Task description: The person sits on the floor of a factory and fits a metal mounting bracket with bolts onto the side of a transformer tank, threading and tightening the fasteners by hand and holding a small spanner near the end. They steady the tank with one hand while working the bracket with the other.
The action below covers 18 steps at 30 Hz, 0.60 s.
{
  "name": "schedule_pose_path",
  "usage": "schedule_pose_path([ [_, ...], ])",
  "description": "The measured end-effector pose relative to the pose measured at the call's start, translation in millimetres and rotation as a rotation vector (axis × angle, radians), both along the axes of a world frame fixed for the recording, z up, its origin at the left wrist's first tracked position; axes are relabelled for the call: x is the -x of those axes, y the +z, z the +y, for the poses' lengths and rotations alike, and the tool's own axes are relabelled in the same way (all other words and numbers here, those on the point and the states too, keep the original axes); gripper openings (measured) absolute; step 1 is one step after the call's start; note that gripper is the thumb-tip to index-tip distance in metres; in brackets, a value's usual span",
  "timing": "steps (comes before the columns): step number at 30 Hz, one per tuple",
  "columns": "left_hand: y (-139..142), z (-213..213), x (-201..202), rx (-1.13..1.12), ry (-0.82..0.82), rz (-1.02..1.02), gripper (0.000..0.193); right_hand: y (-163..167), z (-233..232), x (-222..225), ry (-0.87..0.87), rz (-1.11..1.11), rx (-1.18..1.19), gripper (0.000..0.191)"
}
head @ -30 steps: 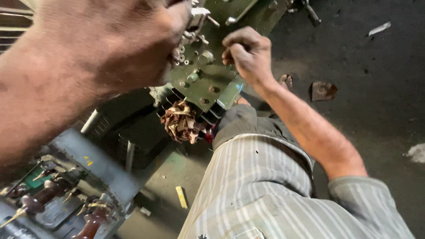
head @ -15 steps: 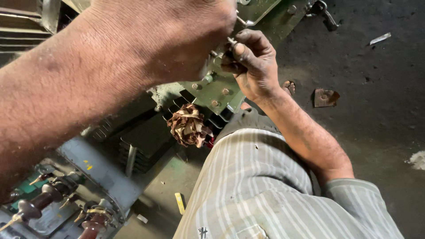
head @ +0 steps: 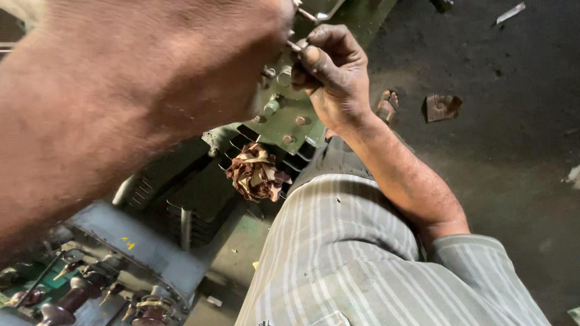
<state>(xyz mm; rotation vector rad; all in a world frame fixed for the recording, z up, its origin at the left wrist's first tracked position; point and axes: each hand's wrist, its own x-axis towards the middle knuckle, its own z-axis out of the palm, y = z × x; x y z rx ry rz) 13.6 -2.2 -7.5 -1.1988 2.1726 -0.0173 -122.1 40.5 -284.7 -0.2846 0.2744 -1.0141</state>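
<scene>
My left hand [head: 181,78] is very close to the camera, blurred, and fills the upper left. It is closed, and a thin metal tool [head: 308,13] sticks out past its fingers at the top. My right hand [head: 335,75] reaches up from a striped sleeve and pinches a small metal bolt [head: 295,47] between thumb and fingers. The bolt is at the green metal plate [head: 290,124], which carries several bolt heads. Both hands meet at the plate's upper part. Below the plate sits a crumpled wad of brown paper strips [head: 257,175].
A grey metal housing [head: 139,253] with brown insulators [head: 66,302] lies at the lower left. Dark finned metal parts [head: 199,199] sit beside the wad. On the dirty floor to the right are a brown scrap [head: 441,107] and a pale strip [head: 510,12].
My left arm has come nearer the camera and now hides more of the plate. My right hand stays pinched at the same spot on the plate.
</scene>
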Motion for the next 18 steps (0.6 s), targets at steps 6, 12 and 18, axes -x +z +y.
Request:
schedule_pose_path([
  [6, 2.0, 1.6, -2.2, 0.067, -0.026, 0.021, 0.007, -0.5, -2.4, -1.8, -0.062, 0.012, 0.068, 0.015],
  [12, -0.7, -0.1, -2.6, 0.106, -0.072, 0.066, 0.003, -0.5, -0.1, -5.2, -0.064, 0.064, 0.074, 0.017],
  [18, -1.0, -0.1, -1.3, 0.092, -0.049, 0.041, 0.005, 5.2, 5.6, -8.9, -0.368, 0.465, 0.432, 0.022],
])
